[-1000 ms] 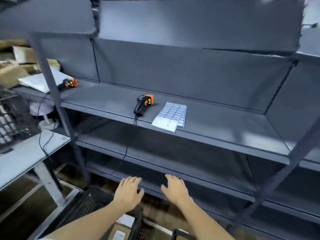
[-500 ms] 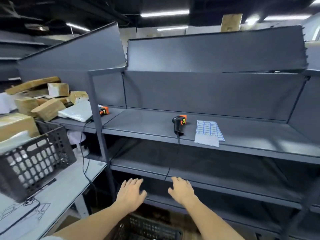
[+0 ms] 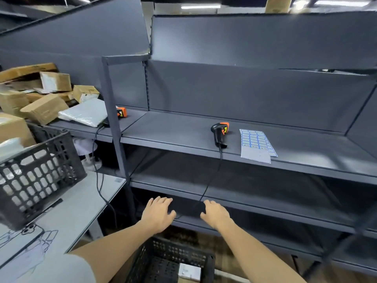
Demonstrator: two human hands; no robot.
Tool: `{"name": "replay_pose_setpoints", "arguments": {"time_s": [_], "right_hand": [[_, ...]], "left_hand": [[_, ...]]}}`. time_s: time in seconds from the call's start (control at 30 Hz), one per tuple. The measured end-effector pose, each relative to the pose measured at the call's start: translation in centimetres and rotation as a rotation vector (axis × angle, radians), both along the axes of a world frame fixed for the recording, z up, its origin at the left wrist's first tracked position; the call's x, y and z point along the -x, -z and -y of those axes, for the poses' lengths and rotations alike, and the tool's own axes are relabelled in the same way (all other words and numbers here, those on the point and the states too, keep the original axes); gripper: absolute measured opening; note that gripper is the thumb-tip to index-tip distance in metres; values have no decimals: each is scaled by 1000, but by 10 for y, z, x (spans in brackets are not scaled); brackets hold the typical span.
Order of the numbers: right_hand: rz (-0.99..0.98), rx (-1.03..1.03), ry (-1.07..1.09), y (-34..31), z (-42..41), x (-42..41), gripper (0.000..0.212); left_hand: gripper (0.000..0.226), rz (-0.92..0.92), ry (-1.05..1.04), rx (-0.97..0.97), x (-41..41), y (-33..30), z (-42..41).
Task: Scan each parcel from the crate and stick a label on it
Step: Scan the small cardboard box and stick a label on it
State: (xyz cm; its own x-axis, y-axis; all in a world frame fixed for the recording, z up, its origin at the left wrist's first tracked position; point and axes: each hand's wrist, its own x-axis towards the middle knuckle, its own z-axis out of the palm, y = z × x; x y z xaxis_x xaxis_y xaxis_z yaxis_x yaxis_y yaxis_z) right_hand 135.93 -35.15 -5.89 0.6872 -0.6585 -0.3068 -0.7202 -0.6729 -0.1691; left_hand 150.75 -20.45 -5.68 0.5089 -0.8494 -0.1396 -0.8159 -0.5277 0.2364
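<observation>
My left hand (image 3: 158, 214) and my right hand (image 3: 216, 215) hover side by side with relaxed fingers, holding nothing, in front of the lower shelves. Below them stands a black plastic crate (image 3: 163, 252) with a parcel (image 3: 188, 272) inside, partly cut off by the frame. On the middle grey shelf (image 3: 173, 135) lies a black and orange barcode scanner (image 3: 220, 132), its cable hanging down. Just right of it lies a sheet of blue-bordered labels (image 3: 257, 145).
A second black crate (image 3: 38, 176) holding parcels sits on a white table (image 3: 81, 201) at the left, beside a phone (image 3: 22, 237). Cardboard boxes (image 3: 42, 108), a white mailer bag (image 3: 85, 114) and another orange scanner (image 3: 121, 112) occupy the left shelf. A shelf post (image 3: 114, 123) stands between.
The view has tilted up and swung left, bringing the left table, crate and boxes into sight. Both hands stay empty, held out in front much as before.
</observation>
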Motion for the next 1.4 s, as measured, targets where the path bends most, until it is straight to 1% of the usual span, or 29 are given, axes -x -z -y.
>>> {"name": "replay_pose_setpoints", "arguments": {"time_s": [0.1,0.23,0.33,0.53,0.77,0.97,1.03,1.1,1.2,1.3,1.4], "right_hand": [[-21,-22,-3,8,12,-15,46],[-9,-34,8,17,31,-38,43],[-22,-11,0,23,43,-50,41],[-58,-50,28,41,55,-65,44],[-89,-136,114,83,36,-77,51],[-121,-171,193,118,17,-92,44],[-134,-192,210,130,11,-96,48],[-154,-225,226,142,6,-97,50],[-181,-293,266,166,1,-95,47],[-221,-346,254,197,-3,-90,52],[-260,-396,253,239,-10,-82,48]], "left_hand": [[56,13,17,-15,-13,2,16],[55,66,48,25,-37,3,45],[55,62,53,22,-49,11,57],[55,15,107,-53,-74,28,75],[54,-27,211,-124,-104,57,78],[54,-26,300,-159,-127,81,72],[54,-37,312,-168,-131,89,68],[52,-54,319,-166,-132,101,65],[50,-64,321,-179,-128,125,59],[52,-113,293,-228,-122,158,56],[53,-170,272,-301,-114,201,52]]}}
